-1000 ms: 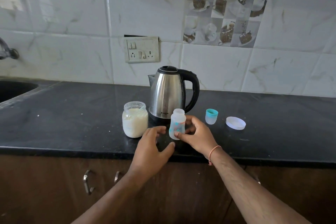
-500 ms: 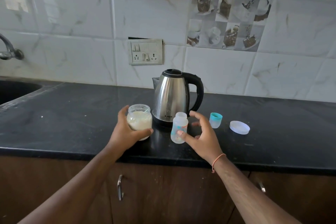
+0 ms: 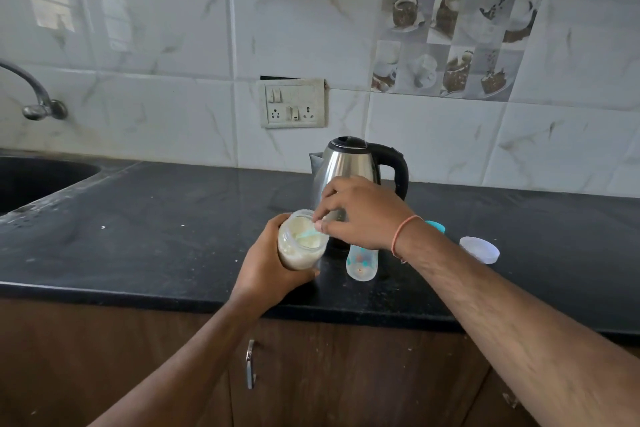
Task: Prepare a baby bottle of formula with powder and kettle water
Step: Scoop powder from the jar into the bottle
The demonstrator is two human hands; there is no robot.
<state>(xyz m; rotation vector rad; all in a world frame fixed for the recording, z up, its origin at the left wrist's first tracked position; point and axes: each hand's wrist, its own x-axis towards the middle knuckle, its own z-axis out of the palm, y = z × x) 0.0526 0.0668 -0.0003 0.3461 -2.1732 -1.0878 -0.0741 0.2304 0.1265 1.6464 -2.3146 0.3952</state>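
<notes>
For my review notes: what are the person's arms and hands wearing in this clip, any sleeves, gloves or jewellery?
Both forearms are bare as far as the frame shows, with no sleeves in view and no gloves. The right hand has a thin orange thread band around its wrist. The left hand shows no band, watch or ring. Hair shows on the forearms.

Black counter: kettle, bottle, teal cap, lid.
</notes>
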